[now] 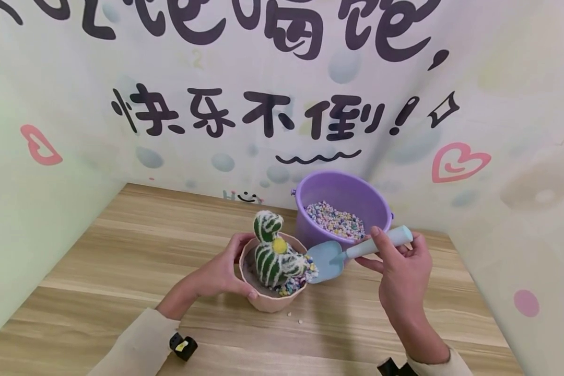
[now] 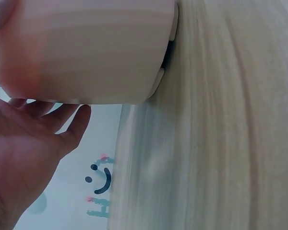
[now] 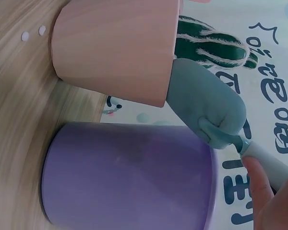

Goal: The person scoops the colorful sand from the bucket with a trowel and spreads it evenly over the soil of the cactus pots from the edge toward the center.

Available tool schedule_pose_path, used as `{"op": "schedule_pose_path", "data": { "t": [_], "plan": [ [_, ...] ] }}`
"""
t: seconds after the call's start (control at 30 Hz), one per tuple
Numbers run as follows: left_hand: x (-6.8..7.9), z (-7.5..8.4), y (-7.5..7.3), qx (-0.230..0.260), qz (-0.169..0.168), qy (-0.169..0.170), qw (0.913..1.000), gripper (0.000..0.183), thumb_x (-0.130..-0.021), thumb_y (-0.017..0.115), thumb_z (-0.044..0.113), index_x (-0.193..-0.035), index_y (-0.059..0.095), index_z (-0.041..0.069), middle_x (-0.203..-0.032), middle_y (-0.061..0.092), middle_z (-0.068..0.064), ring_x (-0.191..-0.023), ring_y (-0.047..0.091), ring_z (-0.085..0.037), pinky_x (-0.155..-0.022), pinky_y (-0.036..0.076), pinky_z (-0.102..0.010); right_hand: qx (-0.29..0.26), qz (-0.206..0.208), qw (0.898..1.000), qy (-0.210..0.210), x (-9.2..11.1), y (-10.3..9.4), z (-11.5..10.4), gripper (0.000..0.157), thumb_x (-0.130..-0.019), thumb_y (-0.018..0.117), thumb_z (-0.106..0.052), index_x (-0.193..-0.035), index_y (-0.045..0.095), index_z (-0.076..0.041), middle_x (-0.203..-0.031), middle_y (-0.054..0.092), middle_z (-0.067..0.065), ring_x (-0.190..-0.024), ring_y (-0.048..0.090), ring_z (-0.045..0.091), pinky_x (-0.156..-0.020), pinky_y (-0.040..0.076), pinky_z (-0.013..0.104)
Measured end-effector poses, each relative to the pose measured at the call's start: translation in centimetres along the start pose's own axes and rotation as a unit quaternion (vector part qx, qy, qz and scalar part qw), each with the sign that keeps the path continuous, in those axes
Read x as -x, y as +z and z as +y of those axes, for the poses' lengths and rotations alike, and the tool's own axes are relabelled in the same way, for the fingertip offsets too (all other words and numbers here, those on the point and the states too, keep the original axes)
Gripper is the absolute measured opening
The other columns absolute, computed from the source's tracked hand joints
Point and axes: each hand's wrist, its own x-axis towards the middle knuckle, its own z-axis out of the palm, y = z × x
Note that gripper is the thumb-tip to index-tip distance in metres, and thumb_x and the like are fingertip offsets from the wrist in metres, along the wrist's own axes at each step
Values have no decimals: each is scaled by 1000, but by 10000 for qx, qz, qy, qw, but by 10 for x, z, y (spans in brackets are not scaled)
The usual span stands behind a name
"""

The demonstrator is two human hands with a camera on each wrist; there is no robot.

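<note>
My left hand (image 1: pixel 223 269) holds the pink flower pot (image 1: pixel 270 303) from its left side, thumb at the front and fingers round the back. In the pot stands a fuzzy green-and-white toy cactus (image 1: pixel 269 261) with a yellow flower (image 1: pixel 279 245), and colourful pebbles (image 1: pixel 289 286) lie around its base. With my right hand (image 1: pixel 406 277) I grip the pale blue handle of a small trowel (image 1: pixel 328 261). Its blade is tilted down at the pot's right rim, with pebbles at its tip spilling beside the cactus. The right wrist view shows the blade's underside (image 3: pixel 206 98) against the rim.
A purple bucket (image 1: pixel 343 180) stands behind and right of the pot, partly filled with colourful pebbles (image 1: pixel 336 219). Two loose pebbles (image 3: pixel 25 36) lie on the wooden table (image 1: pixel 136 250) near the pot. A printed cloth backdrop (image 1: pixel 244 68) rises behind the table.
</note>
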Motion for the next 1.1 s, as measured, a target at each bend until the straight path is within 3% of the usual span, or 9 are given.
{"op": "schedule_pose_path", "data": {
  "t": [0.07,0.17,0.7,0.9,1.1],
  "plan": [
    [0,1,1,-27,43,-36,10000,111,-66,91,26,-147,17,10,-150,28,-14,-138,32,-31,-112,31,-48,45,-15,10000,-88,0,1,-1,29,-82,76,-3,-95,50,2,-75,69,15,-68,72,26,-53,56,47],
    [1,2,3,-53,115,-89,9999,111,-66,91,28,-147,16,9,-151,27,-15,-138,32,-32,-112,30,-53,57,-79,9998,-149,0,3,-3,30,-82,76,-3,-92,49,2,-73,69,16,-67,72,26,-52,55,46],
    [3,2,10,-183,443,-110,9988,112,-66,91,26,-147,16,7,-150,29,-14,-136,34,-32,-110,31,-53,231,-291,9993,-38,1,6,-5,28,-82,75,-1,-91,49,1,-73,69,13,-66,72,24,-51,55,46],
    [2,1,12,-309,599,-251,9974,114,-65,92,28,-148,16,12,-151,29,-13,-136,36,-32,-109,34,-52,317,-371,9987,-148,1,11,-9,29,-80,77,0,-87,49,1,-70,66,11,-65,71,23,-50,55,46],
    [2,1,15,-335,750,-225,9964,116,-65,92,27,-148,14,6,-150,30,-14,-135,37,-33,-109,35,-52,379,-499,9979,-173,-4,13,-16,29,-82,76,-4,-91,50,2,-79,71,16,-70,72,26,-52,56,46]
  ]
}}
